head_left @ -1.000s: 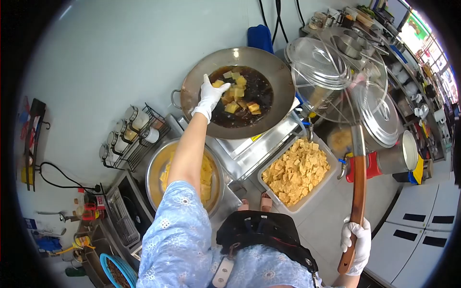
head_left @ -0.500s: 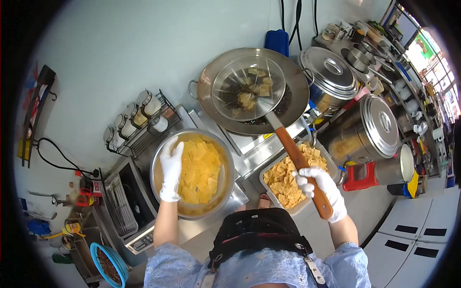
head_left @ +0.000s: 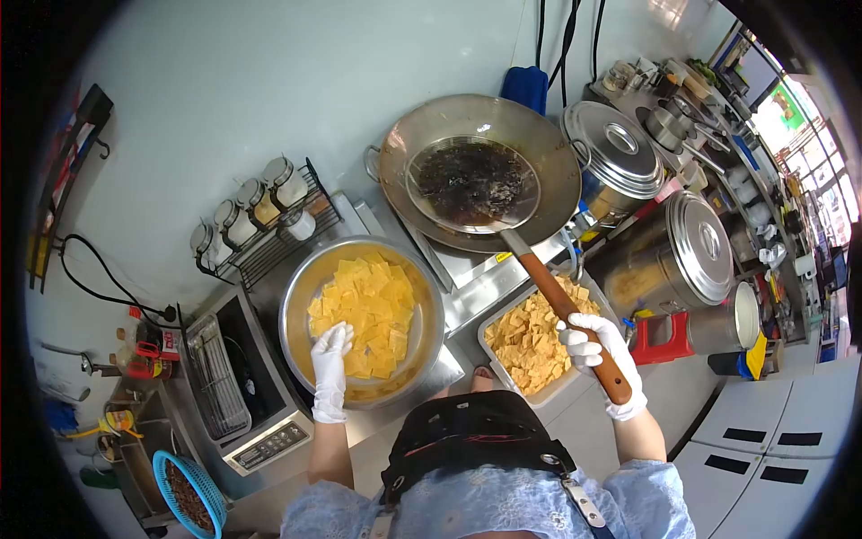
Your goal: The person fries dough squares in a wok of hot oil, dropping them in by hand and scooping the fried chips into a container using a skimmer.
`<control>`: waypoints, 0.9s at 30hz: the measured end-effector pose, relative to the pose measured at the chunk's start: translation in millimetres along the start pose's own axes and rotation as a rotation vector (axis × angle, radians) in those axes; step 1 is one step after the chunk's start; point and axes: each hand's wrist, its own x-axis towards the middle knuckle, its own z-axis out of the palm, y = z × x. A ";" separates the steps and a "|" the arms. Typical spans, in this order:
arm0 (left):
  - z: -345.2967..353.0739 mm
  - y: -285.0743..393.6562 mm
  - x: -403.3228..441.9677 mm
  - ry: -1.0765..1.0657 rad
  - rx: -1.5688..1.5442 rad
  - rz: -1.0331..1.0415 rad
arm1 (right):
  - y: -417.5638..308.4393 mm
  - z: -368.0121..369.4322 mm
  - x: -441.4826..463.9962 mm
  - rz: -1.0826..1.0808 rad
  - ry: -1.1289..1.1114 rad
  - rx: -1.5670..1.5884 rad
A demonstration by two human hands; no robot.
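Observation:
My gloved right hand (head_left: 600, 350) is wrapped round the wooden handle (head_left: 558, 296) of a large mesh skimmer. The skimmer's round head (head_left: 519, 216) sits low in the wok (head_left: 557, 171), with dark oil showing inside its rim. My gloved left hand (head_left: 330, 364) is over the lower left of a steel bowl (head_left: 429, 332), its fingers bunched at the edge of flat yellow square pieces (head_left: 373, 305). Whether a piece is pinched there is hidden. Under the handle stands a tub (head_left: 537, 395) of crisp golden-brown squares (head_left: 532, 341).
Two lidded steel pots (head_left: 615, 148) (head_left: 700, 242) stand right of the wok. A rack of lidded jars (head_left: 269, 207) is against the wall. An appliance with a wire basket (head_left: 218, 373) and a blue colander (head_left: 189, 494) are at left. A red-handled container (head_left: 663, 336) is at right.
The skimmer head has gone down into the oil, and the pieces earlier visible in it no longer show. My left hand has moved down the bowl, its fingers drawing together.

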 end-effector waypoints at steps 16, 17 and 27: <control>-2.1 -9.0 -11.9 -0.008 0.004 -0.076 | -10.7 30.1 -13.1 -0.058 -0.025 -0.144; -3.4 -9.3 -11.1 -0.008 0.004 -0.078 | -8.6 32.4 -16.2 -0.109 0.075 -0.267; -2.5 -22.6 -18.3 -0.005 -0.008 -0.096 | -34.5 41.2 -11.6 -0.399 0.419 -1.081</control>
